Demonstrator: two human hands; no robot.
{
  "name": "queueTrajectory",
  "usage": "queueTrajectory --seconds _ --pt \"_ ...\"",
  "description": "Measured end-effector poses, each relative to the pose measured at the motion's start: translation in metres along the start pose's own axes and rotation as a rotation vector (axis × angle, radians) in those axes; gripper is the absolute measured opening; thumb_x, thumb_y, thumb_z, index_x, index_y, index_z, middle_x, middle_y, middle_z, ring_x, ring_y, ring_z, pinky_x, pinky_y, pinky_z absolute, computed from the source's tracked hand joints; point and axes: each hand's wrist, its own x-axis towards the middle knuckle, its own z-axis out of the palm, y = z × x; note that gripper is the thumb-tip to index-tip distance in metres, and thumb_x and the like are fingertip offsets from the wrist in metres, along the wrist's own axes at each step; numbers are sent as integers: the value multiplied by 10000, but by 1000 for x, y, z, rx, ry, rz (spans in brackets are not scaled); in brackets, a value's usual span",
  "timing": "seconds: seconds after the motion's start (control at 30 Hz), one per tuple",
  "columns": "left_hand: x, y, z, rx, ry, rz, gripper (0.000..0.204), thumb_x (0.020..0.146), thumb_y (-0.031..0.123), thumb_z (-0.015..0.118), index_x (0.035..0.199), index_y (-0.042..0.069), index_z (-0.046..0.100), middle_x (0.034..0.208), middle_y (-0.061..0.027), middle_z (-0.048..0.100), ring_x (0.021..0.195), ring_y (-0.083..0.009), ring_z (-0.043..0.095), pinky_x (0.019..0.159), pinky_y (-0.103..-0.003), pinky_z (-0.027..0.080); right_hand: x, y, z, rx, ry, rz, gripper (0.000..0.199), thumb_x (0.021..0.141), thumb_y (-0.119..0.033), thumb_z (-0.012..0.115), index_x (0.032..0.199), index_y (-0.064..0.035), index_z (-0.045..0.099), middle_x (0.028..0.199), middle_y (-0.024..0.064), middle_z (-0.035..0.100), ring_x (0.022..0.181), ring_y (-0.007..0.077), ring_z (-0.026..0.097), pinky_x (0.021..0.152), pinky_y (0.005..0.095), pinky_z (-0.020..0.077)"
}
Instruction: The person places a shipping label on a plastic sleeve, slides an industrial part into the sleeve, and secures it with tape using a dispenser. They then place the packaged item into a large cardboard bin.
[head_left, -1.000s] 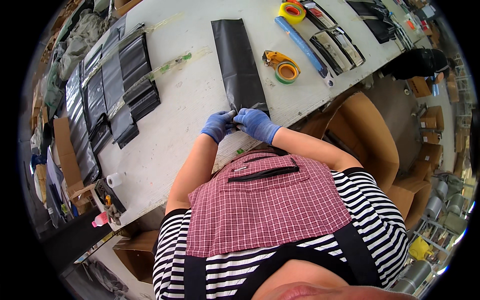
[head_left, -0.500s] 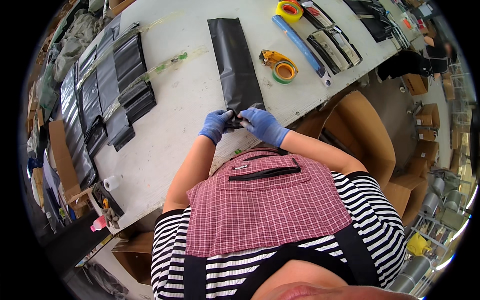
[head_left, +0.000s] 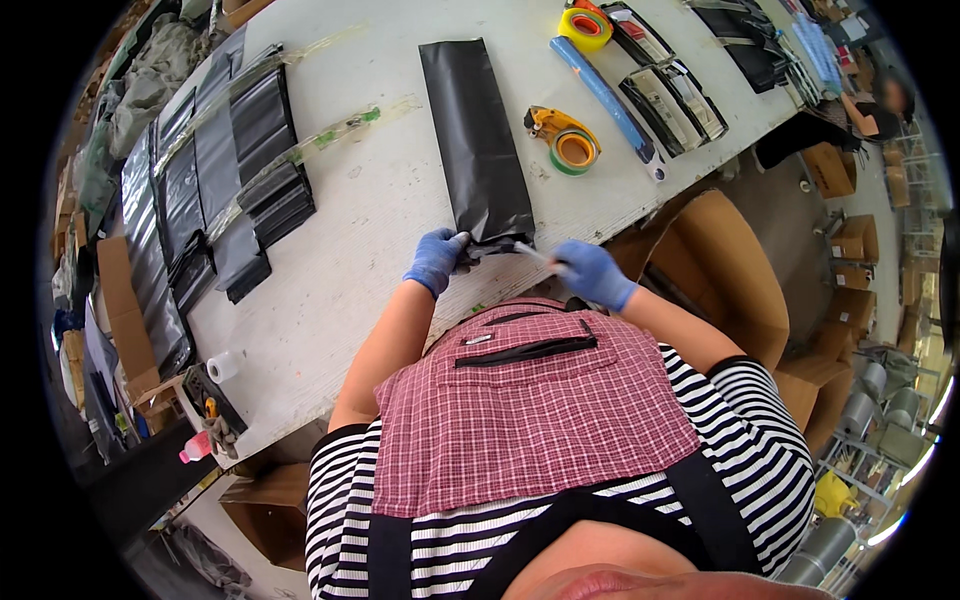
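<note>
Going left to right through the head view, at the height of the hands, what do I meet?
Taped black plastic bundles, left hand, near end of the black plastic package, thin pale object (blurred), right hand, cardboard box.

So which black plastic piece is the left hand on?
The long single piece mid-table, its near edge held in the left hand. The others lie apart, in the left pile and the upper-right pile.

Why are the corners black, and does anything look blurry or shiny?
Head view: the round fisheye image leaves corners black; head view: the pale thing at the right hand looks smeared, probably motion; head view: glare streaks the glossy plastic at left.
</note>
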Motion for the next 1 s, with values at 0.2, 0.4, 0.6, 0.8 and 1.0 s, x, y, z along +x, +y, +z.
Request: queueTrajectory --seconds 0.2,0.4,0.6,0.8,1.0 --pt "-1 0 -17 906 292 503 230 908 162 617 1121 79 634 913 -116 694 813 -279 674 719 -396 551 -113 96 -26 -356 -334 627 172 860 -213 615 914 -56 658 911 186 662 913 371 636 783 468 506" --pt "2 22 -15 1622 190 1361 536 795 108 581 1323 198 566 1365 -75 530 1252 -269 503 1057 -427 391 -33 51 -32 -262 -30 345 261 819 -144 635 1070 -74 632 974 183 657 947 366 621 844 447 510" --pt "13 23 -9 1598 51 1394 510 825 158 578 1333 195 568 1413 -53 499 1315 -252 468 1102 -415 356 39 58 8 -298 100 -169 351 786 -73 639 1135 -110 621 1160 126 609 1035 333 586 894 416 505" --pt "5 19 -9 1598 28 1326 521 816 159 596 1336 184 566 1425 -88 492 1334 -278 454 1098 -428 361 65 56 19 -235 134 -377 370 767 -78 688 1129 -85 612 1210 110 587 1051 318 584 919 394 506" --pt "9 11 -14 1495 27 1306 526 811 179 636 1332 192 571 1420 -107 497 1318 -308 467 1079 -443 392 67 52 17 -106 158 -388 366 747 -52 704 1101 -90 619 1244 97 578 1087 315 575 930 392 501"
